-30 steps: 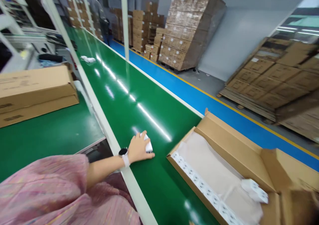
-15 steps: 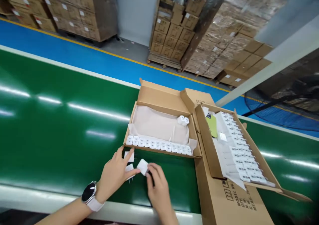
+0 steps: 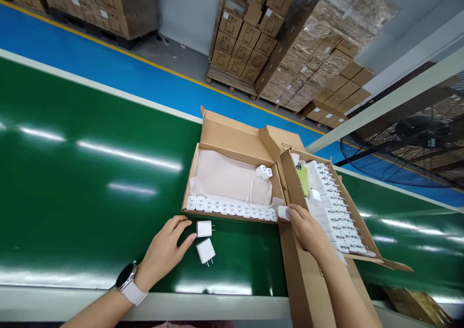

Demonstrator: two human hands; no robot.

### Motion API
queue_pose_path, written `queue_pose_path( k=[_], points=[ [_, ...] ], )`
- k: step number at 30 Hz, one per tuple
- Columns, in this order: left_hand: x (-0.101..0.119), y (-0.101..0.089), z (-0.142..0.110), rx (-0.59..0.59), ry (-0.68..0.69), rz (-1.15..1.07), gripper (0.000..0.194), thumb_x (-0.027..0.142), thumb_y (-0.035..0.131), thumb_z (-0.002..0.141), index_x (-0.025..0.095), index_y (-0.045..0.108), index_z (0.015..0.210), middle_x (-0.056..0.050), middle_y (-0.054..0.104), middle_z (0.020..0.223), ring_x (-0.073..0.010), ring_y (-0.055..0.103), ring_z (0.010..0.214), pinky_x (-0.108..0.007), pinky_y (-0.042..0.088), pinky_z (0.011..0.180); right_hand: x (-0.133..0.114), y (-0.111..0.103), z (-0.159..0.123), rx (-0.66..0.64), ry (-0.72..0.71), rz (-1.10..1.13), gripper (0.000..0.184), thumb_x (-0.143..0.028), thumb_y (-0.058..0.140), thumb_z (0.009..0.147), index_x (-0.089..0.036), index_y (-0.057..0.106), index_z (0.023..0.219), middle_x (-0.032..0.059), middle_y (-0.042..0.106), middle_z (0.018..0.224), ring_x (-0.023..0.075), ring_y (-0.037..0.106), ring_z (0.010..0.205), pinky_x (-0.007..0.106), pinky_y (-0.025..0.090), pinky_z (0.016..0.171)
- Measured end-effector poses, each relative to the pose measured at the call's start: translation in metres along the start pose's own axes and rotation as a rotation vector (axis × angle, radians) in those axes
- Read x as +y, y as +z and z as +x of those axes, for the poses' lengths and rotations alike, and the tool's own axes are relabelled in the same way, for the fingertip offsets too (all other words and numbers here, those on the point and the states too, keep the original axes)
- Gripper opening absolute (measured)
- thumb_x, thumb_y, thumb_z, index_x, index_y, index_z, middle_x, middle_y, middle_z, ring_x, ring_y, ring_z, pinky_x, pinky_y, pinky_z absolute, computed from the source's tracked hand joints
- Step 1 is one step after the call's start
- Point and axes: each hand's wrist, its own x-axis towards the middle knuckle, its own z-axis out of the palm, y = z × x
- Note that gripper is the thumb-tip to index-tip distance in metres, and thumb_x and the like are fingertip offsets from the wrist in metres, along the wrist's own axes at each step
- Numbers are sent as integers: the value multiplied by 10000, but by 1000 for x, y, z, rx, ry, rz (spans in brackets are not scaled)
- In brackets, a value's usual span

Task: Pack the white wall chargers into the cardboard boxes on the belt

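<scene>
Two white plug adapters (image 3: 204, 229) (image 3: 205, 250) lie on the green belt (image 3: 90, 197) in front of an open cardboard box (image 3: 232, 141). My left hand (image 3: 164, 250), with a watch on the wrist, rests beside them, fingers spread and touching the nearer adapter. My right hand (image 3: 306, 226) pinches a white adapter (image 3: 283, 213) at the right end of the row of adapters (image 3: 232, 208) along the box's front wall. Two more adapters (image 3: 264, 171) lie on the paper liner at the back right.
A second open box (image 3: 357, 241) full of white adapters sits tilted on a long carton (image 3: 308, 289) to the right. Beyond the belt run a blue floor strip, pallets of stacked cartons and a fan guard at right.
My right hand has left the adapters on the belt and carried one to the right end of the box's row. My left hand stays by the two remaining. The view shifted slightly.
</scene>
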Motion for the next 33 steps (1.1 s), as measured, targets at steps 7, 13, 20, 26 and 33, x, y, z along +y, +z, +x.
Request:
queue_pose_path(
  k=[7,13,20,26,33],
  points=[
    [-2,3,1,1,29,2,312,413,461,1064,236,682,1195,-84,696,1192,-267,715,1107,-401,636,920,1,8,18,-157,31,7,374,-101,392,950,-201,685,1160,156,729,1175,274,692,1058,405,571,910],
    [4,6,1,-66,113,42,304,325,463,1056,235,649,1279,-101,685,1242,-273,689,1161,-419,616,971,-59,0,0,66,116,176,315,-217,417,991,-210,660,1191,148,720,1148,302,687,1074,439,587,885],
    [40,29,30,-311,264,181,497,147,534,968,223,501,1457,-127,640,1399,-303,625,1254,-453,541,1050,-201,26,-31,102,122,535,329,-446,566,983,-228,612,1225,118,702,1125,271,693,1020,388,600,814],
    [46,58,44,-367,321,215,421,192,586,988,214,538,1406,-127,685,1315,-310,623,1236,-444,508,1041,-142,22,-11,416,555,376,408,-283,429,966,-163,584,1324,176,705,1109,293,668,928,453,552,849],
    [31,47,33,-369,352,178,443,147,531,987,215,531,1425,-117,675,1341,-294,637,1189,-439,500,1019,-89,20,-4,169,605,418,783,-199,464,829,-207,299,1594,151,713,1341,224,667,661,384,547,736]
  ],
)
